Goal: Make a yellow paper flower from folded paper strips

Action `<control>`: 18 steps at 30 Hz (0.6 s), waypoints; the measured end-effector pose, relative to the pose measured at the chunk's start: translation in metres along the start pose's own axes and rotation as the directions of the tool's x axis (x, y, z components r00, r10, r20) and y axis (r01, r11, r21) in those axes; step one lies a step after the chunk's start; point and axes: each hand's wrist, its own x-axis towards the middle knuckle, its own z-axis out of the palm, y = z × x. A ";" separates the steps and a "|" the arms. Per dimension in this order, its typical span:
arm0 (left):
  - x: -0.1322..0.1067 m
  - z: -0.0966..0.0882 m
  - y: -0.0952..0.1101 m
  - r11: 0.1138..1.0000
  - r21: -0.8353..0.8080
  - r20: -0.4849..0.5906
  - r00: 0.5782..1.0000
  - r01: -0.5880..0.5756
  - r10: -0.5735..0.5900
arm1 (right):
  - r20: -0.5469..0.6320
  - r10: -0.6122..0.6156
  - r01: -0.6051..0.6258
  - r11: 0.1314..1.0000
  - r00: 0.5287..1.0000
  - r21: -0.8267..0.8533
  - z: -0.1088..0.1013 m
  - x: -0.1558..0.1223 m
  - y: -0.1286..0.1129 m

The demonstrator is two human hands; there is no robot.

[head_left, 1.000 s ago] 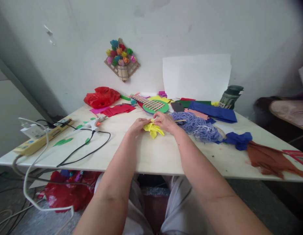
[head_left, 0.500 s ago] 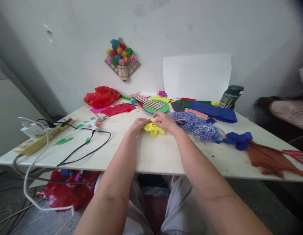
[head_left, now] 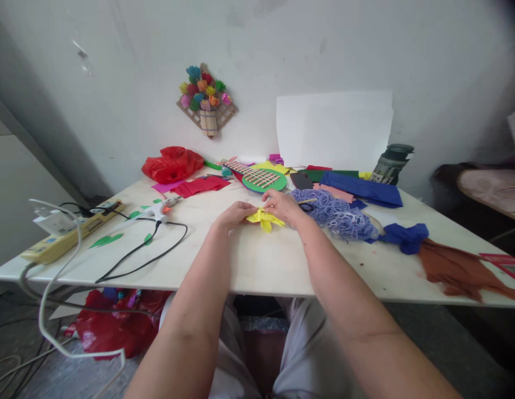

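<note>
A yellow crepe-paper flower with spread, petal-like strips is held just above the table's middle. My left hand pinches its left edge between thumb and fingers. From the right, my right hand grips the top of the same paper with bent fingers. A thin wooden stick shows beside the right hand; whether that hand holds it I cannot tell. Beyond the hands lies a green guitar-shaped craft with sticks across it. Fingertips partly hide the paper's centre.
To the right lie tangled purple yarn, folded blue paper, brown paper and a dark bottle. On the left are a glue gun with a looping cord, a power strip, green paper leaves and red paper.
The yellow paper has shifted slightly right and turned a little in my fingers. Both hands keep their grip on it, and the things on the table stay where they were.
</note>
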 end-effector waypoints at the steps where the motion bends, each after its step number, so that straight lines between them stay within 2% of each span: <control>1: 0.000 0.000 0.000 1.000 0.003 0.021 1.000 0.000 0.000 | 0.002 -0.006 0.006 1.000 1.000 -0.001 0.000 0.000 0.001; 10: 0.001 -0.005 -0.003 0.998 0.059 0.107 0.994 -0.033 0.027 | 0.042 -0.036 0.037 0.999 0.998 -0.030 -0.003 0.000 0.009; 14: 0.002 -0.005 -0.003 0.990 0.129 0.068 0.996 -0.060 0.051 | 0.089 -0.027 0.030 0.999 0.996 -0.040 -0.003 0.001 0.014; 18: 0.002 -0.003 0.000 0.971 0.213 0.021 0.994 -0.108 0.106 | 0.121 -0.066 0.062 0.997 0.990 0.041 0.001 0.003 0.020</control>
